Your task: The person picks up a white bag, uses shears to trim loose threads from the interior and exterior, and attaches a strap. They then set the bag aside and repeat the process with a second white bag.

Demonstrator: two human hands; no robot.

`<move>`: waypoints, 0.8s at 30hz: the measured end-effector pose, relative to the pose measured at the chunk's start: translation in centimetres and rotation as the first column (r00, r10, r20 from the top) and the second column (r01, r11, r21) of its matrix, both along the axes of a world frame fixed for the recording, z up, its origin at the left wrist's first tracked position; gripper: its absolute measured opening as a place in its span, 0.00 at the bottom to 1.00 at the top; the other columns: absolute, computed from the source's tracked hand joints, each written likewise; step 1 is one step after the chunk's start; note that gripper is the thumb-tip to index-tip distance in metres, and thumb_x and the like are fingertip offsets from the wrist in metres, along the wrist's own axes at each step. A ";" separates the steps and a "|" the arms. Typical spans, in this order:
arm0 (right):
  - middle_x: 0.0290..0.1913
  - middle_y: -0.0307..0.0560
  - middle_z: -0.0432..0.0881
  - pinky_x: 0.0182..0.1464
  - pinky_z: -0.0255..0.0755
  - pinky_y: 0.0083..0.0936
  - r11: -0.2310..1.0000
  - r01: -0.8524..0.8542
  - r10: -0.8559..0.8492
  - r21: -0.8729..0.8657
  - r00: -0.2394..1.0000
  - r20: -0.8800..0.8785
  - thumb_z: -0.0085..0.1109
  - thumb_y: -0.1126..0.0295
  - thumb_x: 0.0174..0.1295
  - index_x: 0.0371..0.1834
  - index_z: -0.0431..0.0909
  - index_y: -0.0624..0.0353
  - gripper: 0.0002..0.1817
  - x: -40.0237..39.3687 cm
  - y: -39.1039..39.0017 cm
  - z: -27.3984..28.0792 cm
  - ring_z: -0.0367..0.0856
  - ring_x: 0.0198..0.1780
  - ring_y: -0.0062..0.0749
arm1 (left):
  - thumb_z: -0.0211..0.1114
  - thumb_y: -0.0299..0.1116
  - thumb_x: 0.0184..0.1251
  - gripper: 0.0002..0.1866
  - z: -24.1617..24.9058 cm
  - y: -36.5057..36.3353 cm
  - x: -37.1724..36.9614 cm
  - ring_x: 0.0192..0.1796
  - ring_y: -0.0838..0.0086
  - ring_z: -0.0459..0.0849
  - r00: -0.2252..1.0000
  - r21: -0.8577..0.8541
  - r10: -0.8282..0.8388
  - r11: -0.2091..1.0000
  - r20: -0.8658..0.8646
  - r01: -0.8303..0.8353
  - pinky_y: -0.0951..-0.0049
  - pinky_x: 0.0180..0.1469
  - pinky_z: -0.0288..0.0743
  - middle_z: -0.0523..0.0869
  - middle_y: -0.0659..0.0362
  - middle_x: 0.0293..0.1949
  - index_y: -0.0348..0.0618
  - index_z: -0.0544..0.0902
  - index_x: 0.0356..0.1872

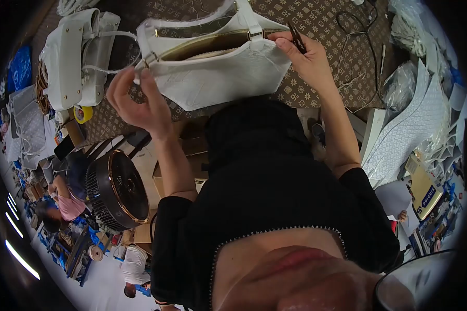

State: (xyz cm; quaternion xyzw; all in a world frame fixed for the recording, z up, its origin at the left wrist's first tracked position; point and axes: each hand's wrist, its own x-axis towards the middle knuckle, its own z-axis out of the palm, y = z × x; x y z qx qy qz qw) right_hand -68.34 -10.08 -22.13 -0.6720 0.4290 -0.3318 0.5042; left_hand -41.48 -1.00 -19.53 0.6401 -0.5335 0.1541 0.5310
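A white handbag [218, 78] lies on the brown patterned table cover, its zipped top partly open and its lining showing. My left hand [140, 98] is at the bag's left top corner, thumb and fingers bent near the strap end; whether it pinches anything is unclear. At the right top corner my right hand [308, 59] has dark pointed scissors or tweezers [297, 39] held in it, while its thumb and finger touch the bag's edge. The white straps run up from the bag's opening.
More white handbags [67, 62] stand at the left, beside a yellow tape roll [83, 113]. A black fan [119, 192] is at lower left. White quilted material [404, 135] and plastic wrap lie right. Other people [135, 264] sit in the background. A black cable [369, 46] crosses the cover.
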 end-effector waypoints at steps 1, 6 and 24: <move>0.28 0.35 0.80 0.32 0.67 0.14 0.999 0.021 -0.021 0.040 1.000 -0.006 0.56 0.63 0.62 0.42 0.80 0.58 0.12 -0.1 0.1 -0.2 0.71 0.29 0.14 | 0.63 0.24 0.56 0.07 0.1 -0.1 -1.2 0.35 0.66 0.79 0.985 -0.036 -0.144 0.989 -0.092 0.141 0.72 0.40 0.72 0.82 0.56 0.33 0.37 0.78 0.36; 0.26 0.33 0.78 0.31 0.65 0.13 0.990 0.091 -0.090 0.109 0.996 -0.014 0.57 0.64 0.61 0.41 0.80 0.59 0.11 0.0 1.3 0.2 0.68 0.28 0.13 | 0.61 0.26 0.58 0.10 -0.7 -3.8 -7.1 0.40 0.74 0.81 0.766 0.273 -0.493 0.735 -0.412 0.620 0.76 0.44 0.73 0.83 0.56 0.39 0.37 0.79 0.42; 0.27 0.35 0.80 0.34 0.67 0.15 0.987 0.109 -0.113 0.114 0.993 0.035 0.58 0.65 0.60 0.39 0.81 0.59 0.11 0.4 2.5 0.6 0.71 0.30 0.14 | 0.66 0.25 0.55 0.10 -2.9 -4.1 -6.8 0.35 0.82 0.79 0.384 0.116 -0.427 0.532 -0.818 0.839 0.82 0.39 0.73 0.83 0.63 0.32 0.39 0.79 0.38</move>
